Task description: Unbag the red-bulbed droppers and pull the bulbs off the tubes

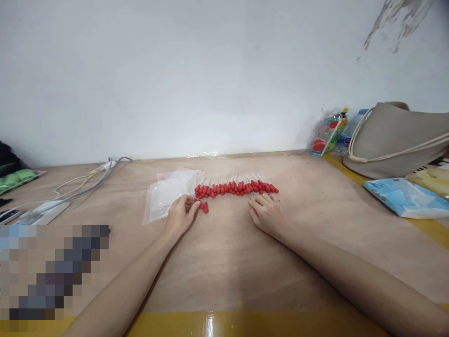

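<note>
A row of thin droppers with red rubber bulbs [236,188] lies across the middle of the wooden table [224,262]. My left hand [180,216] rests at the row's left end, fingers curled onto one or two loose red bulbs [204,206]. My right hand [267,213] lies palm down just below the row's right end, fingers stretched toward the bulbs and holding nothing. A clear plastic zip bag [168,193] lies flat to the left of the row, partly under my left hand.
A beige bag [393,135] with cord handles, bottles [329,131] and a blue packet [403,196] stand at the right. A power strip with cables [45,208] and green items [16,179] lie at the left. A white wall runs behind the table.
</note>
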Tool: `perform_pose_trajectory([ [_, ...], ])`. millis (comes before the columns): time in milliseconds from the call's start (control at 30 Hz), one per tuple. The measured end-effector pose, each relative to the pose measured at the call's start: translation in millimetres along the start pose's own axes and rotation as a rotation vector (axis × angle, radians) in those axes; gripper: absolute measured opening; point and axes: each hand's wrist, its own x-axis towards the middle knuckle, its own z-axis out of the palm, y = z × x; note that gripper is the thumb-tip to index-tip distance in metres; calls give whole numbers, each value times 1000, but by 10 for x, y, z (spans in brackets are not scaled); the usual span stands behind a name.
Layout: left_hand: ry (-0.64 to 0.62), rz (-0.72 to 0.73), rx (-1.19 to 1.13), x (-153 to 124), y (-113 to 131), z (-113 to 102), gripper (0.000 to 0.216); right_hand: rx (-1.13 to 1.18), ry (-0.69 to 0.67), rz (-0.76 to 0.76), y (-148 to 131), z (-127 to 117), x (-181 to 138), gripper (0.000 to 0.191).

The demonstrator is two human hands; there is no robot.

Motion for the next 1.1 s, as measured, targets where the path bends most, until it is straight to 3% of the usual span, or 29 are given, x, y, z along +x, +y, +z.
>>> perform_pose_trajectory([
  [167,154,201,129,11,115,0,18,77,-55,59,-30,10,15,21],
  [400,72,387,151,182,611,175,16,145,-79,47,-9,-28,-6,30],
  [633,116,310,186,446,760,556,20,231,-32,37,16,-23,-45,25],
  [767,157,239,106,504,773,652,18,291,20,75,63,2,-81,22],
  [967,282,176,-53,315,825,492,15,368,139,151,156,-19,-81,24],
  [1100,117,361,-117,-17,696,230,16,364,211,110,174,-95,-50,51],
])
